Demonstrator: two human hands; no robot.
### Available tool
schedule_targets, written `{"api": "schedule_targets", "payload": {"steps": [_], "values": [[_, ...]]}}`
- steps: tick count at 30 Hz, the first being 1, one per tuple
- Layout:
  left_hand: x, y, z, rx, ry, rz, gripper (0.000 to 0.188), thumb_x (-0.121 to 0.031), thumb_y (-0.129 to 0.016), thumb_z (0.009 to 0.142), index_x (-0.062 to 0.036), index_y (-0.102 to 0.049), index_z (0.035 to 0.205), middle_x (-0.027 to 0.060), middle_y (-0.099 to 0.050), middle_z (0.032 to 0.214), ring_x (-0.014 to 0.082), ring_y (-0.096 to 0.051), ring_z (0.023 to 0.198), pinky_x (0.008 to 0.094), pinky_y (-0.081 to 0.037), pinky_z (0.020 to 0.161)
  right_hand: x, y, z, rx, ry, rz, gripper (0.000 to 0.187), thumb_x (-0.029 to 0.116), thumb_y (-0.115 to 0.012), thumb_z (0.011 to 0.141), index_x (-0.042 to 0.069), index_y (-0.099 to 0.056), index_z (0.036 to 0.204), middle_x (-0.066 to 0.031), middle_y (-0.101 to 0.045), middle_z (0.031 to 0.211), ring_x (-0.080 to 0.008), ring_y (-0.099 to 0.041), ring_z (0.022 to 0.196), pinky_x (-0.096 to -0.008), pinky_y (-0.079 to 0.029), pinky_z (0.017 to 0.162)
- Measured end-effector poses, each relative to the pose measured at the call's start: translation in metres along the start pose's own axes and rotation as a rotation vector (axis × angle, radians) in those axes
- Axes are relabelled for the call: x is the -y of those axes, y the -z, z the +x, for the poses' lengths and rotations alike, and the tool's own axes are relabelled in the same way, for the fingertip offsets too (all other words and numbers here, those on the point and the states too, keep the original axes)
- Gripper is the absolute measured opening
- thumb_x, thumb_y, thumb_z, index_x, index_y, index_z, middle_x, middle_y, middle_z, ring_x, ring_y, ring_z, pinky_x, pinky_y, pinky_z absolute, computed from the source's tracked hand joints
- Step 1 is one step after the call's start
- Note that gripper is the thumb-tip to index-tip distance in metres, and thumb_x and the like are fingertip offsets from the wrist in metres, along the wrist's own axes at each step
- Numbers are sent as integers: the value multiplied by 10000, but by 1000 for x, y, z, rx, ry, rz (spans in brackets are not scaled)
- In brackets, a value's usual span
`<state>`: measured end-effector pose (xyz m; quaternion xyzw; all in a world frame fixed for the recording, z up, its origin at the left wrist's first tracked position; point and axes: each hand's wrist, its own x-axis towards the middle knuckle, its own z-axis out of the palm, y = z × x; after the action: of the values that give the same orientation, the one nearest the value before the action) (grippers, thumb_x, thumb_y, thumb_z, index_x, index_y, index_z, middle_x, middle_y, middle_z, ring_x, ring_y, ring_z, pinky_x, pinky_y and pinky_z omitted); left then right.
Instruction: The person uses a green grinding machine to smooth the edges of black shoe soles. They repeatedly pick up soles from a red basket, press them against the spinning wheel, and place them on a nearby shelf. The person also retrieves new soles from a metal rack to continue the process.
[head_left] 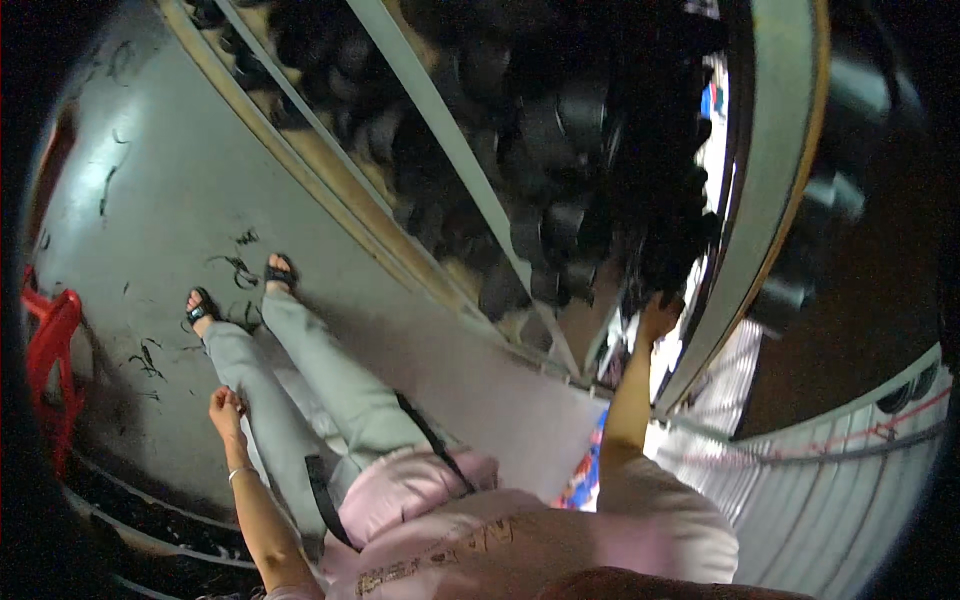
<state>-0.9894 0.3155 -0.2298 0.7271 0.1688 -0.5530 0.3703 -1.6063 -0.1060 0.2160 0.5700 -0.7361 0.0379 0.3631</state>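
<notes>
My right arm stretches out to the rack, and my right hand (658, 318) touches the lower end of a dark hanging cluster of black pieces (660, 240). Its fingertips are lost among them, so I cannot see whether they grip one. Down at my left side, beside my trouser leg, my left hand (228, 408) is closed with curled fingers. Anything inside it is hidden. The black pieces look smooth and curved, piled thickly on the rack; their exact kind does not show.
Pale metal bars (440, 110) frame the rack, with a wide upright (765, 170) right of my hand. Black strips (235, 268) lie on the grey floor (150, 210) near my sandals. A red plastic stool or chair (55, 340) stands far left. Corrugated wall (840, 510) runs lower right.
</notes>
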Motion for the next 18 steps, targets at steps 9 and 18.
{"api": "schedule_targets", "payload": {"steps": [9,18], "values": [[-4,4,-22,-81,-48,-54,100,-73,-554,906,-47,-587,996,-3,-559,749,88,-519,591,261,-456,514,77,-46,99,140,-225,347,626,542,-487,919,-47,-680,1004,-206,-681,1032,-371,-624,993,-442,-458,875],[52,52,-10,-269,-140,-76,79,26,-571,803,-31,-603,846,16,-584,719,101,-531,610,250,-451,568,105,0,37,18,-158,52,625,552,-473,917,14,-582,1215,-236,-590,1212,-389,-541,1121,-467,-379,979]]}}
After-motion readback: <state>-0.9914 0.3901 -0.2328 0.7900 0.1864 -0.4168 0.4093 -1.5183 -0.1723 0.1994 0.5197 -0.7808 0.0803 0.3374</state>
